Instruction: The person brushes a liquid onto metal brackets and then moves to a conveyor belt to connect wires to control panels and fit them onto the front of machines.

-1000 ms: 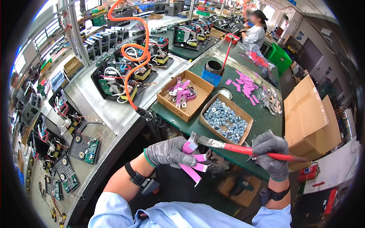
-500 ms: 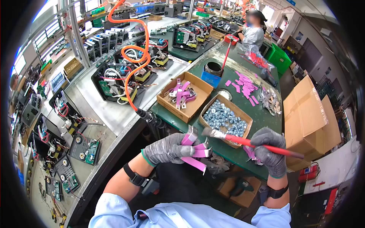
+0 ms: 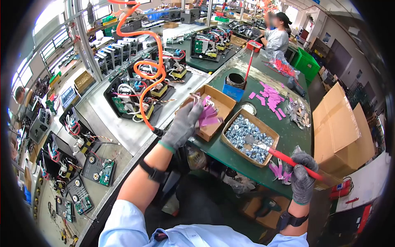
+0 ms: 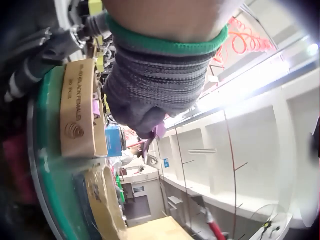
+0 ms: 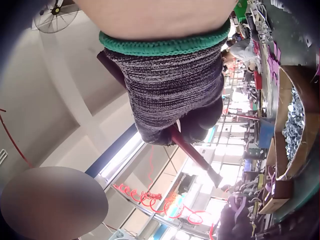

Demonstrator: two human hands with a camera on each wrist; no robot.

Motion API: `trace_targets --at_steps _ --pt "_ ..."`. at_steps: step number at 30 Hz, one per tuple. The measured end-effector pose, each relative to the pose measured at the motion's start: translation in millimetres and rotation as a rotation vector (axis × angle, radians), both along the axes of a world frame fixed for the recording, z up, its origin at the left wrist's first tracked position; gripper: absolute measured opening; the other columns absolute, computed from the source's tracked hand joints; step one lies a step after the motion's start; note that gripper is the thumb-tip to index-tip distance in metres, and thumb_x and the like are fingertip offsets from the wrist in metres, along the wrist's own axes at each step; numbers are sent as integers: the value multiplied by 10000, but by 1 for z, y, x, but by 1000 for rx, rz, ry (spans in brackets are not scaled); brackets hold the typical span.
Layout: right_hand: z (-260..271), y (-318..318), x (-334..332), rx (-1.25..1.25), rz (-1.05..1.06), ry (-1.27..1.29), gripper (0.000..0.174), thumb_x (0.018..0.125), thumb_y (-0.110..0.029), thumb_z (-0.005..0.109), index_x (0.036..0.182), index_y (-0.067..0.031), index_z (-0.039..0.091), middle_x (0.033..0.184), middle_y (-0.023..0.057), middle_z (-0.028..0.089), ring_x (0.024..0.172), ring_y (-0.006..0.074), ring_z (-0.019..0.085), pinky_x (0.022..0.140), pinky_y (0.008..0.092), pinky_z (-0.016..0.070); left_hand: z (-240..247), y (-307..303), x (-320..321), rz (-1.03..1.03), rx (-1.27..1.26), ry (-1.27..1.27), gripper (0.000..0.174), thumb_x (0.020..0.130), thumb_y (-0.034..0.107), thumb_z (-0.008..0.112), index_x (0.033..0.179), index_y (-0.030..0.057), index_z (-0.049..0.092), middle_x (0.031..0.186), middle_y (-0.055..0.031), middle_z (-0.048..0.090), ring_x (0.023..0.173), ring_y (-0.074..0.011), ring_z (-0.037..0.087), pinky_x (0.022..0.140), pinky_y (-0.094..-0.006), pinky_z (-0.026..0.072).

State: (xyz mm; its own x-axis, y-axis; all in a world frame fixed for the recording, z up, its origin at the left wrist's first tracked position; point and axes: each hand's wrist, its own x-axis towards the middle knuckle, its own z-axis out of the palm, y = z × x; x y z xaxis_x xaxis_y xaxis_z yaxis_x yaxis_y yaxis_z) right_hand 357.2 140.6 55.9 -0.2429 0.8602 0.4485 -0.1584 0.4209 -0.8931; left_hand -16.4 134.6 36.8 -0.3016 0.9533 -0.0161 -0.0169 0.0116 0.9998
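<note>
My gloved left hand [image 3: 185,125] holds several pink-covered metal strips [image 3: 210,119] over the near left part of a shallow cardboard box [image 3: 220,98]. In the left wrist view, the back of the glove [image 4: 155,85] hides most of the strips. My gloved right hand [image 3: 303,177] grips the red handle of a paintbrush [image 3: 290,159], fingers curled round it. The brush's head overlaps a box of bolts [image 3: 247,129] in the head view. From the right wrist, the brush [image 5: 190,150] points away past the fingers.
Loose pink pieces [image 3: 269,99] and bare metal strips [image 3: 298,113] lie on the green table [image 3: 263,74]. A black-mouthed can [image 3: 235,81] stands behind the boxes. More pink strips [image 3: 279,169] sit near the right hand. A large carton [image 3: 337,123] stands right; an orange coiled hose [image 3: 162,61] hangs left.
My left hand has carried the pink strips forward from before my body to over the cardboard box. The brush has moved right, away from the strips, and my right hand is slightly lower.
</note>
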Motion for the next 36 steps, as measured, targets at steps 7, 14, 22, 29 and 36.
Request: trace_targets --at_steps 7,14,22,29,36 --pt "-9 -18 24 -13 -88 4 162 808 -90 668 930 15 684 835 77 632 673 155 627 620 288 523 -32 115 -19 62 -180 923 368 1022 338 505 1098 16 666 990 -217 732 939 -378 714 859 -488 550" --pt "-18 -21 53 -37 -161 42 155 789 -70 655 913 20 677 816 78 631 631 167 630 578 288 525 -48 146 -50 -144 -238 1381 343 993 315 499 1059 36 687 972 -256 705 944 -440 672 865 -523 521" --pt "-27 -18 56 -59 -112 97 193 813 -127 704 934 23 682 829 85 641 646 171 635 583 288 529 -31 125 -46 -203 -354 1572 371 971 450 553 1138 170 730 981 -164 732 936 -361 703 857 -492 533" --pt "-28 -23 49 -113 -109 138 184 820 -117 700 940 21 683 834 89 645 647 173 631 576 289 522 -39 117 -47 -143 -241 1634 320 970 390 558 1116 158 723 949 -160 724 925 -369 697 835 -513 531" --pt "-27 -17 27 -67 -82 131 275 857 -221 730 982 18 676 816 90 645 636 167 614 556 289 493 -8 78 -26 265 277 1262 227 940 238 606 1055 71 707 923 -207 677 873 -406 657 797 -482 520"
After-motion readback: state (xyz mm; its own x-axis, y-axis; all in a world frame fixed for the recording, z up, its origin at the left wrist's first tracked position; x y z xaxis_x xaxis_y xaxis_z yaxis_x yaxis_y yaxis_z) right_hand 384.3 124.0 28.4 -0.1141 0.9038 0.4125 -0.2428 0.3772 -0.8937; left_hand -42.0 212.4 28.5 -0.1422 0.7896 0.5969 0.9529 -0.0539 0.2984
